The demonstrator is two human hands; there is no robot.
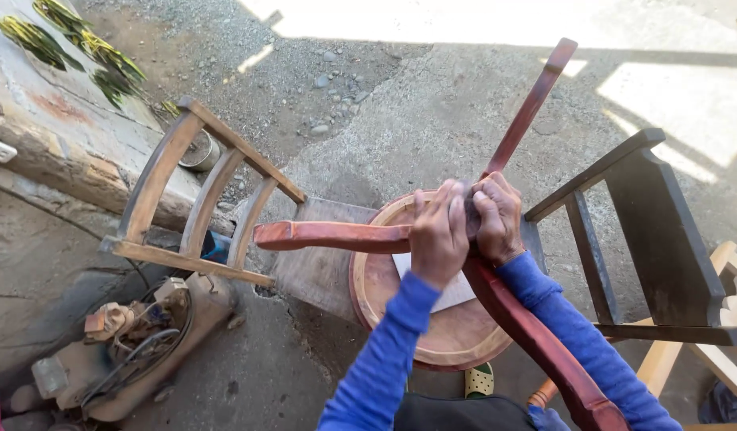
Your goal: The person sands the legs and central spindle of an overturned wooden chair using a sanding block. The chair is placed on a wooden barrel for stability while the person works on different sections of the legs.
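Observation:
My left hand (439, 233) grips a reddish-brown curved wooden furniture frame (328, 235) where its arms meet. My right hand (498, 217) presses down on the same joint, with a dark piece that looks like sandpaper under the fingers. One arm of the frame runs left, another (532, 104) points up and away, and a third (544, 343) comes back toward me. The frame rests over a round wooden seat (456, 335) with a white sheet (452, 291) lying on it. Both sleeves are blue.
A light wooden chair back (201, 199) stands at the left, a dark chair frame (648, 231) at the right. A dusty machine with cables (137, 343) lies at lower left. Gravel and concrete ground surround the work; a low wall with plants (65, 40) is upper left.

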